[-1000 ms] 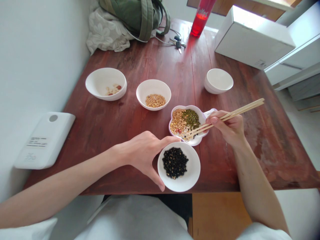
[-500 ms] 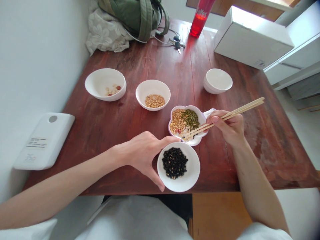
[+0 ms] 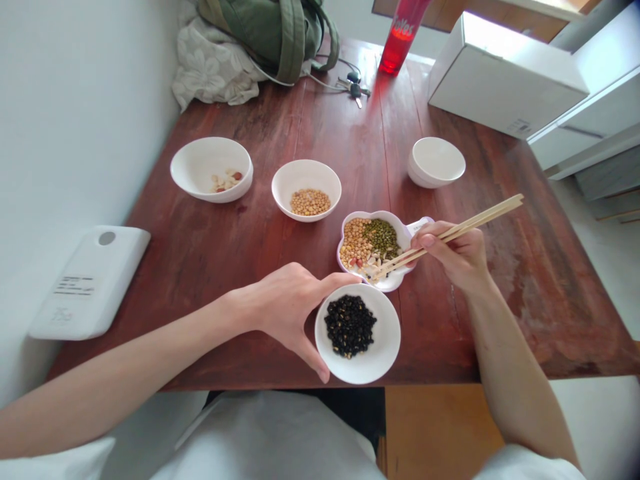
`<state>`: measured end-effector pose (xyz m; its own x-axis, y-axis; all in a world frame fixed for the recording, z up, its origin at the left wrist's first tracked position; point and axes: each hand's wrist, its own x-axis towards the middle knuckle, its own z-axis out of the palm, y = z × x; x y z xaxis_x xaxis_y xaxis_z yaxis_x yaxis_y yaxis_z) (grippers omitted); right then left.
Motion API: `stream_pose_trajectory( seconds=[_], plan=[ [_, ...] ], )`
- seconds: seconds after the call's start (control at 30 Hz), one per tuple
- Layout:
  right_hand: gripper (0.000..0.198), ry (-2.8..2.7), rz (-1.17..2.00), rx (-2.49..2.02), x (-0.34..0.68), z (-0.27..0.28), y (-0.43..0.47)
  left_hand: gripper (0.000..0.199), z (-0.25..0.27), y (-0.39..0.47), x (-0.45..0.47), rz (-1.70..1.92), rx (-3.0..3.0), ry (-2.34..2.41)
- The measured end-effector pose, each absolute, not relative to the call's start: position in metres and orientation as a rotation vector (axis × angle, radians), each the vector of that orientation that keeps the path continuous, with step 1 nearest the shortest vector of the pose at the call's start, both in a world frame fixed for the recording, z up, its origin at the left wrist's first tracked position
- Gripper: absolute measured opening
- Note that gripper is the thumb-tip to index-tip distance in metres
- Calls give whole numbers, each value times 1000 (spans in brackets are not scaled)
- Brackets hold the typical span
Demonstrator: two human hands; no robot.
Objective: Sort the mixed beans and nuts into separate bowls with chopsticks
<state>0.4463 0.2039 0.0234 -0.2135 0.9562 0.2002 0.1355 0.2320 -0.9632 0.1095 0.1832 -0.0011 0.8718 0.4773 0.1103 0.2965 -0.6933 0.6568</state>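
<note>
My left hand (image 3: 295, 310) is curved round the left side of a white bowl (image 3: 387, 340), thumb and fingers on its rim. Black beans (image 3: 350, 325) lie in that bowl, at the table's front edge. A pair of wooden chopsticks (image 3: 480, 219) is held in my right hand (image 3: 455, 253). Their tips reach into a flower-shaped dish (image 3: 394, 283) with a lilac rim, just beyond the bowl. Yellow soybeans (image 3: 356, 235), green mung beans (image 3: 382, 235), peanuts and a few dark beans share the dish. Whether the tips pinch a bean is too small to tell.
Behind stand a bowl of soybeans (image 3: 285, 180), a bowl with several peanuts (image 3: 187, 160) and another white bowl (image 3: 435, 160). A white power bank-like device (image 3: 95, 280) lies left. Farther back are a green bag (image 3: 265, 33), keys (image 3: 355, 88), a red bottle (image 3: 397, 40) and a white box (image 3: 500, 80).
The chopsticks have shifted very slightly, their rear ends moving a little left and closer together. My left hand and the bowls stay where they were.
</note>
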Motion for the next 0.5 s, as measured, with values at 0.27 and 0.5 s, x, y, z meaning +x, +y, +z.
stream_pose_trajectory(
  seconds=[0.27, 0.5],
  plan=[
    [29, -1561, 1126, -1065, 444, 24, 203, 140, -1, 184, 110, 372, 2382, 554],
    [23, -1579, 1169, -1025, 445, 24, 203, 142, 0, 183, 109, 357, 2394, 558]
  ],
)
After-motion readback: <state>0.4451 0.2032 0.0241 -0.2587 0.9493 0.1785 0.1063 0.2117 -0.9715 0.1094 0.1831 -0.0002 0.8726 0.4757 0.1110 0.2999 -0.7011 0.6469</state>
